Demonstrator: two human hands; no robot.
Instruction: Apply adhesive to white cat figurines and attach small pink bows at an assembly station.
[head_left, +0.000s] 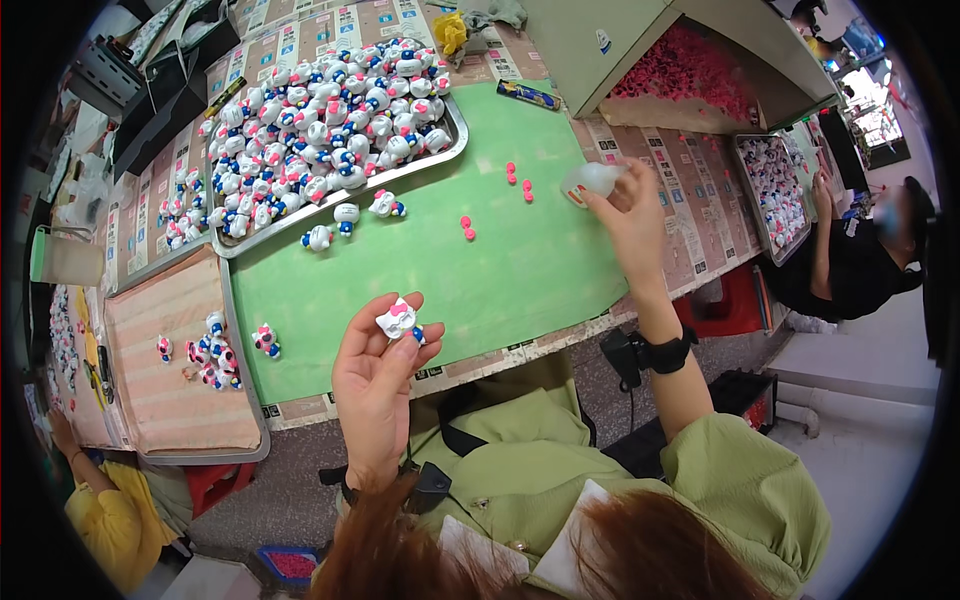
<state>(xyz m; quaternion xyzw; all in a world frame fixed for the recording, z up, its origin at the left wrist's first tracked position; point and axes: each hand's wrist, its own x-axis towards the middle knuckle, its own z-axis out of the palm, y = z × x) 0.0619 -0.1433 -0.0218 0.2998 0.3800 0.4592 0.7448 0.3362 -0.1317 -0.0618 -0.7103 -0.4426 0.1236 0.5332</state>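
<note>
My left hand [378, 385] is closed around a small cat-like figurine [398, 319] with a white head, pink bow and blue body, gripped between thumb and fingers over the near edge of the green mat [430, 265]. Over the mat's right side, my right hand [636, 212] pinches a small translucent squeeze bottle [592, 182], tilted to the left. Left of the bottle, a few small pink pieces [467, 228] lie on the mat, apart from both hands. Three loose figurines [346, 218] rest by the large tray, and another figurine [266, 340] lies at the mat's left edge.
A metal tray [462, 138] heaped with figurines stands at the back left. To the left, a cloth-lined tray [165, 405] bears several figurines. An open box [560, 50] of pink pieces stands back right, beside a dark tube [528, 95]. Co-workers sit at both sides.
</note>
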